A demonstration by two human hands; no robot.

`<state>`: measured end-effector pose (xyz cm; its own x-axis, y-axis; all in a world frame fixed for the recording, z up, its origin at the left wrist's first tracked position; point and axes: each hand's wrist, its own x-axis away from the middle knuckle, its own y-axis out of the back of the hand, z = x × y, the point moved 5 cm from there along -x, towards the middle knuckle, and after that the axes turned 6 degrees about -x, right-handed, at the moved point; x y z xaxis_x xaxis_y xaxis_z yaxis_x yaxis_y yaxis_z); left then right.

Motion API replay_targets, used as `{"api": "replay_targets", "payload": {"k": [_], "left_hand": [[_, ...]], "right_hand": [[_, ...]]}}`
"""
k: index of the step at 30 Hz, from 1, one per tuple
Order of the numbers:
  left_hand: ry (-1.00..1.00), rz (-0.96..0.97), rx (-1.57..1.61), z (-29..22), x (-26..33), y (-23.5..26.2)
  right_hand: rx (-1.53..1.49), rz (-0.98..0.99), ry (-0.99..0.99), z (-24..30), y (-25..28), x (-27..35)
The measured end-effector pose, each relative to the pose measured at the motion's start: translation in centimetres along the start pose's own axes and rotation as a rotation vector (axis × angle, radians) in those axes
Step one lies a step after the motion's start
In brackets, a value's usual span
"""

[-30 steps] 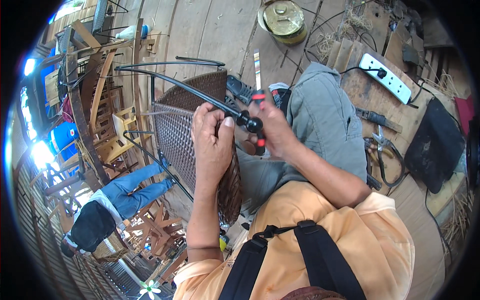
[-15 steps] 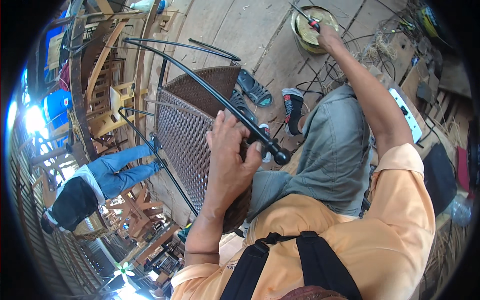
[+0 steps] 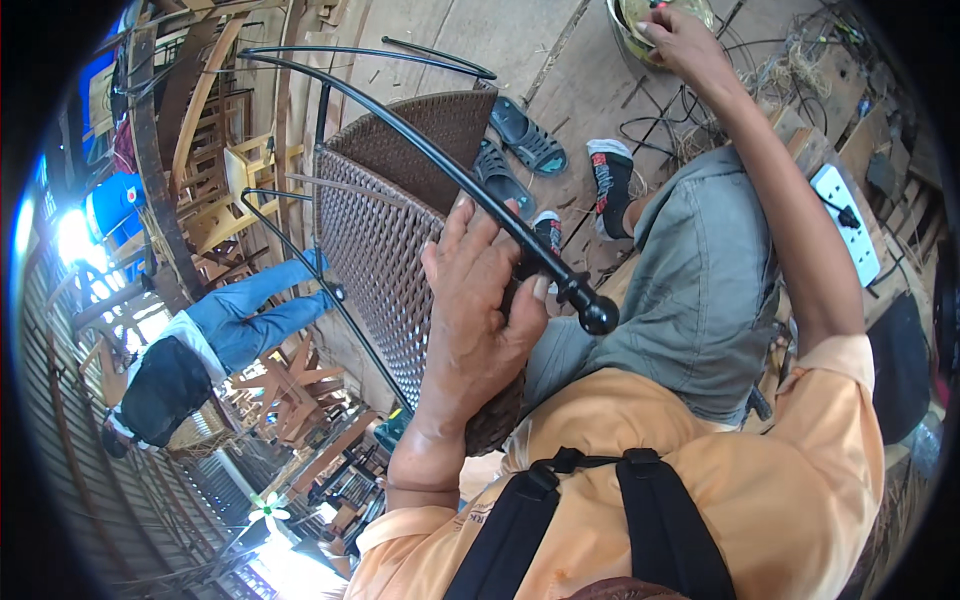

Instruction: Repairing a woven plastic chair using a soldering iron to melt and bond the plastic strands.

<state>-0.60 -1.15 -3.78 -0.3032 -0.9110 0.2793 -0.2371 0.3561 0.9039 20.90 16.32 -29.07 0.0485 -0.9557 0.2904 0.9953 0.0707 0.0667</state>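
A brown woven chair [image 3: 370,235] with a black metal tube frame [image 3: 430,165] lies tipped in front of me. My left hand [image 3: 480,290] is on the chair close to the frame's ball-shaped end, its thumb by the tube and its fingers reaching beneath it over the weave. A dark gap between thumb and forefinger is too small to read. At the top edge, my right hand [image 3: 685,45] is over a round tin [image 3: 625,30], its fingers at the red part of a screwdriver [image 3: 658,4]. Most of that screwdriver lies beyond the picture's edge.
Grey sandals [image 3: 528,140] lie on the plank floor beside my socked foot [image 3: 608,190]. A white power strip [image 3: 848,225] and loose cables are at right. A person [image 3: 185,365] bends among wooden furniture frames at left. A blue container [image 3: 115,208] stands behind.
The view has shifted, so the tin and screwdriver sit higher, partly cut off. Both hands keep nearly the same places relative to the chair and the tin.
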Motion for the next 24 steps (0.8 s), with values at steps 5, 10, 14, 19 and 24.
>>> {"api": "replay_targets", "payload": {"k": [5,10,14,19,24], "left_hand": [[0.048,-0.037,0.027,0.2,0.3,-0.2],[0.004,-0.072,0.032,0.0,0.2,-0.1],[0.007,-0.070,0.037,0.3,0.3,-0.1],[-0.008,-0.118,0.092,0.4,0.3,-0.3],[-0.048,-0.129,0.142,0.4,0.2,-0.3]], "right_hand": [[-1.015,0.259,-0.493,4.7,-7.6,19.4],[-1.681,0.409,-0.612,6.5,-17.4,26.2],[-1.403,0.372,-0.299,8.0,-20.0,25.7],[-1.789,0.403,-0.403,8.7,-20.9,26.8],[-1.302,0.294,-0.136,7.2,-20.7,25.6]]}}
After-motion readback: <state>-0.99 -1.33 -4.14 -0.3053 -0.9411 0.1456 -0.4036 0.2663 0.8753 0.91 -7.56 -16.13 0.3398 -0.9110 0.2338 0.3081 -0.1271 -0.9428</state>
